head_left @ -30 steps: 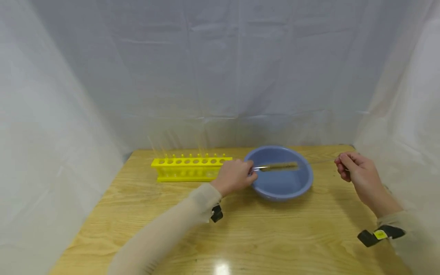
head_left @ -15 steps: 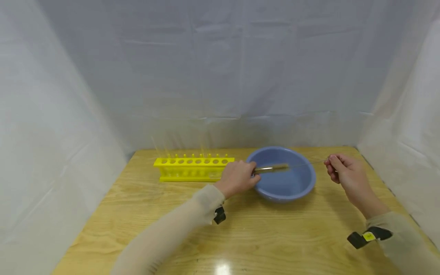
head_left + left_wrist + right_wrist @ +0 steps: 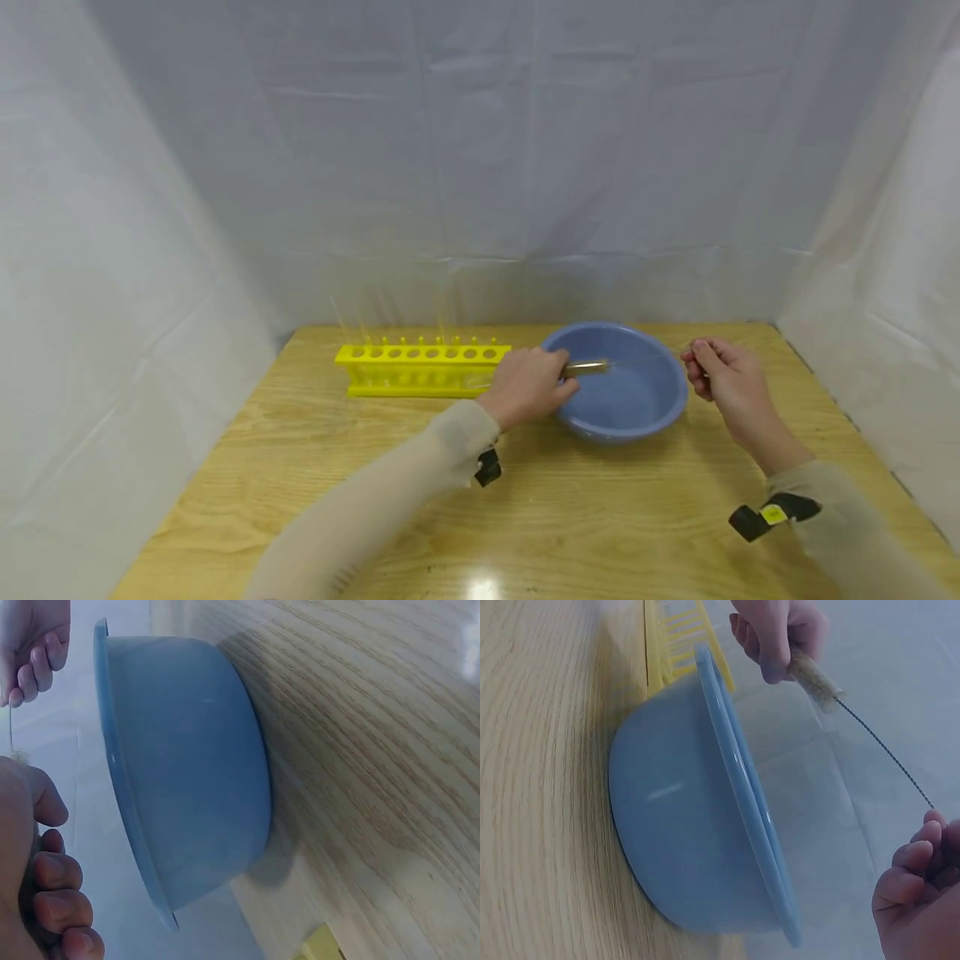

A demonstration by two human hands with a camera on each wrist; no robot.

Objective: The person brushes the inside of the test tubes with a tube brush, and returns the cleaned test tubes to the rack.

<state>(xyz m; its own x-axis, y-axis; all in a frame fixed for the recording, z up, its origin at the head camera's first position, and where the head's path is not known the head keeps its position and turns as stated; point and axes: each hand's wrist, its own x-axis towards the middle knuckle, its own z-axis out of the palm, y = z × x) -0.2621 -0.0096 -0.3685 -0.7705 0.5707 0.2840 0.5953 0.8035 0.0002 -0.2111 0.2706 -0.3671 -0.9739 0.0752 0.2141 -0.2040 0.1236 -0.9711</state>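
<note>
A person's left-hand grip [image 3: 531, 385] wraps round a glass tube [image 3: 588, 368] above a blue basin [image 3: 626, 410]; the right-hand grip [image 3: 726, 381] pinches a brush [image 3: 822, 686] by its wire, the bristles inside the tube.

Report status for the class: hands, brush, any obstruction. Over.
Left hand grips clear tube; right hand pinches brush wire. Bristles inside tube, over blue basin. Nothing visibly in the way.

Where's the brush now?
In the head view, the brush is right of the rack, bristles inside the tube over the basin, wire in the right hand.
</note>
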